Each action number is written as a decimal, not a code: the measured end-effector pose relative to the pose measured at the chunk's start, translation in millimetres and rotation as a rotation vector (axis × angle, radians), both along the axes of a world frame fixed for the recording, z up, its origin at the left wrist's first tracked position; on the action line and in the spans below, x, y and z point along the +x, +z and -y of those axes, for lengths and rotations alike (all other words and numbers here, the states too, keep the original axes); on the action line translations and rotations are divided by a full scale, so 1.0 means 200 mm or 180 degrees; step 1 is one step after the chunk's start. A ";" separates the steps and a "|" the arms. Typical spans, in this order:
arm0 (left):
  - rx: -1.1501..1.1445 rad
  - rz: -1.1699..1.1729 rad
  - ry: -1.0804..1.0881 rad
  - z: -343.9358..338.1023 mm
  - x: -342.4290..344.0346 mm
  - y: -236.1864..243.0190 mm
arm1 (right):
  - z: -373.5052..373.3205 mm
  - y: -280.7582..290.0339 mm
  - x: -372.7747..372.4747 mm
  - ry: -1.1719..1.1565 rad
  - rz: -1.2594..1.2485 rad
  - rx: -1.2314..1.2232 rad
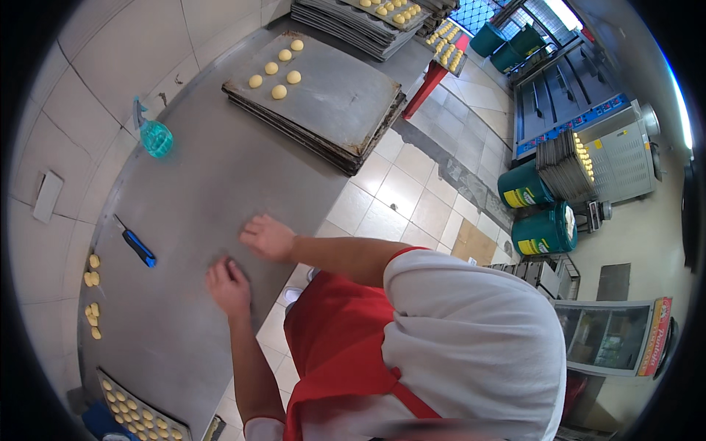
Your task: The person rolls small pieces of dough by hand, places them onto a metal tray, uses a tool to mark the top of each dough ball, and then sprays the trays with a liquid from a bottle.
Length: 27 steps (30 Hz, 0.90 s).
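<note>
Both hands are low over a grey metal worktable (pixel 176 198), palms down. My left hand (pixel 229 287) is cupped with its fingers curled in; whatever is under the palm is hidden. Just beyond it, near the table's edge, my right hand (pixel 267 237) is curled the same way, its palm side out of sight. Several round yellow dough balls (pixel 279 92) sit on the top sheet of a stack of baking trays (pixel 323 103) past my right hand. Small dough pieces (pixel 93 279) lie in a loose row along the wall side of the table.
A blue-and-black handled tool (pixel 138 248) and a teal spray bottle (pixel 156 138) are by the wall. A tray of dough balls (pixel 103 375) is at lower left. More stacked trays (pixel 346 29), a red stand (pixel 426 88), green drums (pixel 540 228) and an oven (pixel 566 95) stand farther off.
</note>
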<state>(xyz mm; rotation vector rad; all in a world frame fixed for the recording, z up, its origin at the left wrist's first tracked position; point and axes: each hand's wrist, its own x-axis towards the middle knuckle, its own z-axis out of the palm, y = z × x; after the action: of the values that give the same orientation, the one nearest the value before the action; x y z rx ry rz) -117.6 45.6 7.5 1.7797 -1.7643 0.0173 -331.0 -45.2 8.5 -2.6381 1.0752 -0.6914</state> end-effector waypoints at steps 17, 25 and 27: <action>0.0176 -0.0100 -0.0805 0.33 0.14 0.02 | 0.15 0.08 0.11 0.0619 -0.0086 -0.0313; -0.0207 0.0450 0.0409 0.13 0.15 0.24 | 0.06 0.18 -0.03 -0.0127 -0.0231 0.0349; -0.0241 0.0432 0.0547 0.11 0.09 0.28 | 0.05 0.24 -0.12 -0.0224 -0.0153 0.0681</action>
<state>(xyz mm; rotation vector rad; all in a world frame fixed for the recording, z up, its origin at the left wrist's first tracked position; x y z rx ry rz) -99.4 24.5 62.9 1.9076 -1.6737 0.2781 -354.2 -55.1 56.1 -2.4565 1.1887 -0.4974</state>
